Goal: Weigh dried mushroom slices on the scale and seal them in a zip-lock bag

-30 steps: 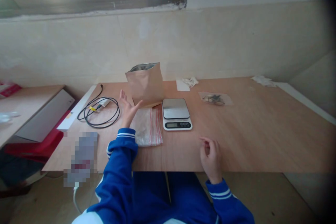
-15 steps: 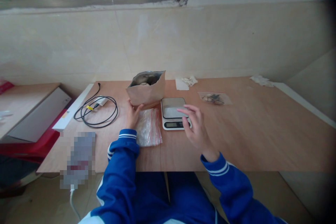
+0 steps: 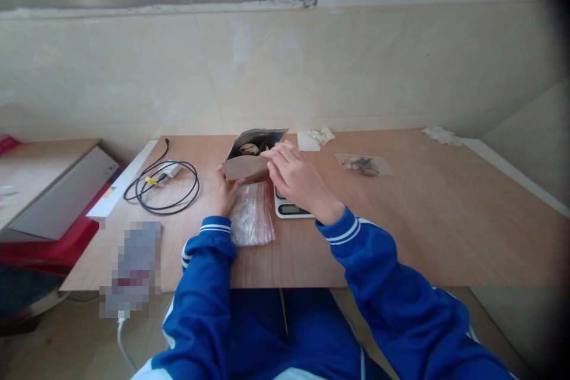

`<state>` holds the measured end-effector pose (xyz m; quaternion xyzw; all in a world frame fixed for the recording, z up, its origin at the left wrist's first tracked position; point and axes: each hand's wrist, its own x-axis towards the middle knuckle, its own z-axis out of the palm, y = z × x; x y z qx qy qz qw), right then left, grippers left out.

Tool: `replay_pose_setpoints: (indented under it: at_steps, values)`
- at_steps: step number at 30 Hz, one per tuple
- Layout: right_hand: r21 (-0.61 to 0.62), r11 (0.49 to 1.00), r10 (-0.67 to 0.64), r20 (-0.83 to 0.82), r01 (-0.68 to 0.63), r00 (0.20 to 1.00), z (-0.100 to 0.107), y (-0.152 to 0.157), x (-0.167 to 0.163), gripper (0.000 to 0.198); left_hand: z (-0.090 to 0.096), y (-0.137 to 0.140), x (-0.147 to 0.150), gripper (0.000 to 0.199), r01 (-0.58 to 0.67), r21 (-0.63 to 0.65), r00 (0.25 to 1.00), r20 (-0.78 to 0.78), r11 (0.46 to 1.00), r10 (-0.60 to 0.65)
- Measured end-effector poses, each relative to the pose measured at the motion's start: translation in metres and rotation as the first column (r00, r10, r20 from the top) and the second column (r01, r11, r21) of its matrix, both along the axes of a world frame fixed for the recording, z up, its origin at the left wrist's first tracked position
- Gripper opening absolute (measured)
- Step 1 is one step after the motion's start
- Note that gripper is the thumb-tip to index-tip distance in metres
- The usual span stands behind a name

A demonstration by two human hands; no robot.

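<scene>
A brown paper pouch point(image 3: 244, 167) with a silver lining stands open at the middle of the wooden table point(image 3: 401, 231), with pale pieces visible inside. My left hand point(image 3: 227, 190) holds the pouch's lower left side. My right hand point(image 3: 294, 181) reaches over from the right, its fingertips at the pouch's open mouth. Whether the fingers pinch anything I cannot tell. A small digital scale point(image 3: 291, 209) lies under my right hand, mostly hidden. A stack of clear zip bags with red stripes point(image 3: 252, 219) lies in front of the pouch.
A coiled black cable point(image 3: 162, 187) lies to the left. A small clear bag with dark bits point(image 3: 363, 164) and crumpled white paper point(image 3: 321, 135) lie at the back right. A white board and red folder point(image 3: 66, 202) sit on the low surface at left.
My right hand rose from the table's front edge, passed over the scale and reached the pouch's mouth. My left hand closed on the pouch's side, and the pouch now tilts toward me.
</scene>
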<state>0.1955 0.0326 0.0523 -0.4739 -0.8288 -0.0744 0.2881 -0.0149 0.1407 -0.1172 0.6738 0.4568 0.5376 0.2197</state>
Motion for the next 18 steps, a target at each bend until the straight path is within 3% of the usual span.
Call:
replay_pose_setpoints:
  at_steps: [4, 9, 12, 18]
  values:
    - [-0.144, 0.987, -0.037, 0.188, 0.065, 0.981, 0.022, 0.009, -0.002, 0.032, 0.002, 0.001, 0.000, 0.057, 0.066, 0.004, 0.997, -0.029, 0.998, -0.066]
    - [-0.345, 0.917, -0.099, 0.293, 0.202, 0.951, 0.031, 0.017, -0.019, 0.026, 0.007, -0.002, 0.000, 0.058, 0.175, 0.020, 0.985, -0.019, 0.984, -0.174]
    - [-0.375, 0.900, -0.112, 0.292, 0.221, 0.950, 0.027, 0.021, -0.031, 0.027, 0.008, -0.003, 0.000, 0.057, 0.167, -0.007, 0.986, 0.000, 0.986, -0.167]
    - [-0.354, 0.913, -0.101, 0.281, 0.201, 0.954, 0.015, 0.032, -0.037, 0.041, 0.002, 0.003, 0.000, 0.055, 0.145, -0.005, 0.989, -0.002, 0.989, -0.145]
